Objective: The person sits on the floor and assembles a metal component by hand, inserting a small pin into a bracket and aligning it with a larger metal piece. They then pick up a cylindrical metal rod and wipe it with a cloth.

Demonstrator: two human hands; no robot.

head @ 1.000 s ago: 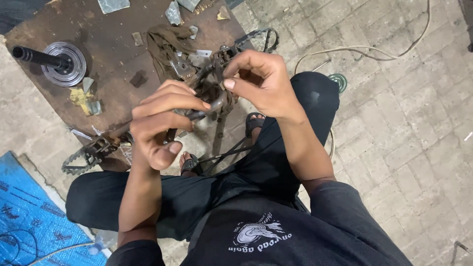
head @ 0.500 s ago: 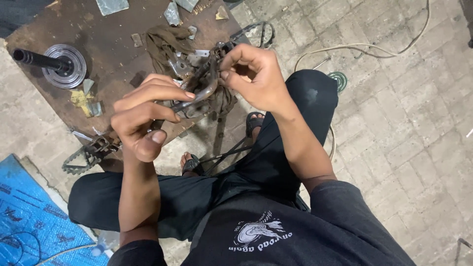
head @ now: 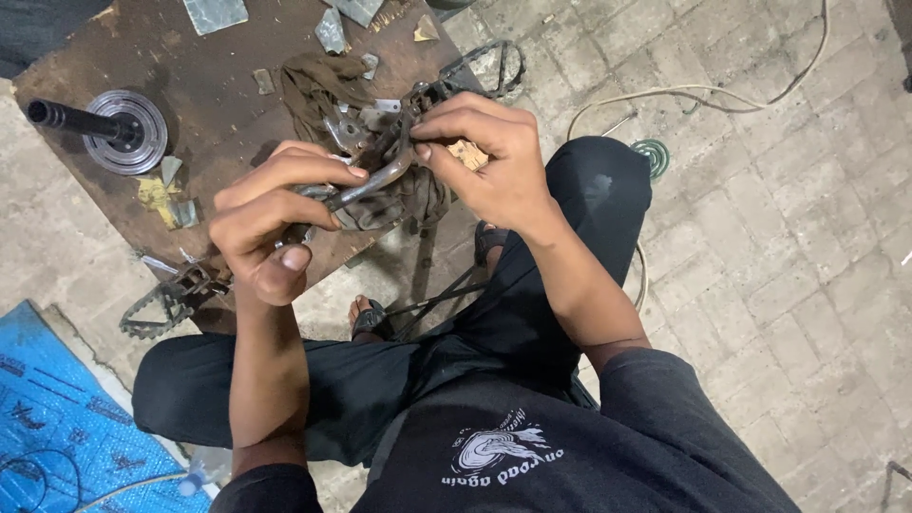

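Observation:
I hold a bent grey metal lever part [head: 375, 180] above my lap, in front of a low brown work board [head: 190, 85]. My left hand [head: 271, 228] grips its lower end with fingers curled and thumb pointing down. My right hand [head: 484, 157] pinches its upper end, where dark metal pieces join it. A dirty brown rag [head: 318, 85] and small metal brackets lie on the board just behind the part.
A round metal disc with a black shaft [head: 114, 128] stands at the board's left. A toothed metal footpeg [head: 166, 304] lies at the near left edge. Metal scraps dot the board. A blue sheet [head: 52, 418] lies at lower left; a pale cable [head: 684, 95] crosses the tiled floor.
Both hands have shifted slightly left and away with the part, and my left hand has turned so its thumb points down more. The grip stays the same.

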